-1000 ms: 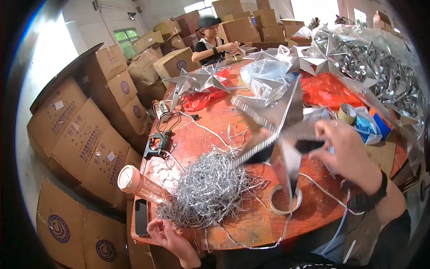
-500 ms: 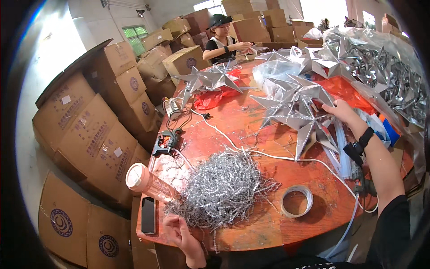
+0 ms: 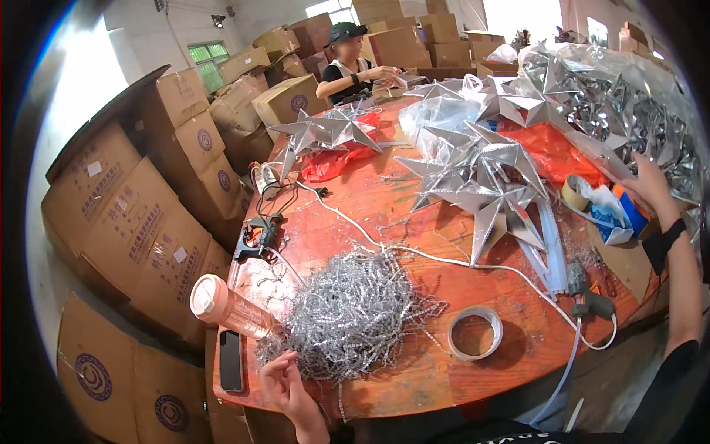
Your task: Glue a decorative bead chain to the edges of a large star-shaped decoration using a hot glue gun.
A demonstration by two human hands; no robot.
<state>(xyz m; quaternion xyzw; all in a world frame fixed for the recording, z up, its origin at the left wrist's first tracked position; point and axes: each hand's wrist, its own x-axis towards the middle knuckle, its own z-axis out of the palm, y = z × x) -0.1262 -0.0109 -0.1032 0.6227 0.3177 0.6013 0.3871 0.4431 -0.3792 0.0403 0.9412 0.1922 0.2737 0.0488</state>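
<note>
My right hand (image 3: 651, 189) is at the far right, fingers apart and empty, beside the clear plastic bag (image 3: 684, 122) full of silver star pieces. Left of it lies a cluster of large silver foil stars (image 3: 488, 185). At the near edge of the table, my left hand (image 3: 285, 385) hovers with loosely curled, slightly parted fingers; nothing shows in them. Just beyond it sits a tangled heap of silver garland strands (image 3: 351, 314). To its left are a phone (image 3: 231, 362) and a pink-lidded cup (image 3: 233, 307), tilted in view.
A tape roll (image 3: 475, 334) lies on the red table (image 3: 414, 377). Glue guns rest at the left (image 3: 259, 235) and right (image 3: 588, 296); a white cable (image 3: 436, 257) crosses between. Glue sticks (image 3: 551, 248) lie near the stars. Cartons (image 3: 126, 211) line the left. Another person (image 3: 347, 70) works opposite.
My right hand has left the star cluster and moved right, to the bag of star pieces. A tape roll beside the blue-and-white packet now shows. The view has shifted slightly; my left hand stays nearly put.
</note>
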